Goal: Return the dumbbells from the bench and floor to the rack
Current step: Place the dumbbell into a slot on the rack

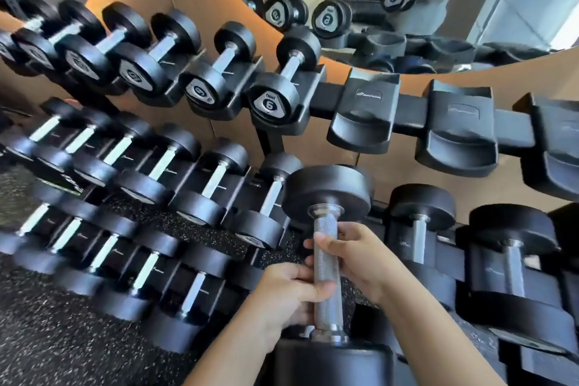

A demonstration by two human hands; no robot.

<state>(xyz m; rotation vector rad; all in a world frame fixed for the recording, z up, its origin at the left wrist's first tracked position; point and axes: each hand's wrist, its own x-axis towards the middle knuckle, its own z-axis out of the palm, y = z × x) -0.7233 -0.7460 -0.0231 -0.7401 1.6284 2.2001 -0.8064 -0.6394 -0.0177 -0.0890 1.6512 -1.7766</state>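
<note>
I hold a large black dumbbell [327,189] with a knurled chrome handle in front of the middle tier of the rack [410,113]. My left hand [288,294] grips the lower part of the handle. My right hand [354,252] grips the handle higher up from the right. The dumbbell points away from me, with its far head near the gap between two racked dumbbells and its near head at the frame's bottom edge.
The three-tier rack holds several black dumbbells [272,97] on the left. Empty cradles [363,116] line the top tier's right side. Two larger dumbbells [513,238] sit at the right of the middle tier. A mirror [407,3] hangs above; speckled rubber floor [47,338] lies below.
</note>
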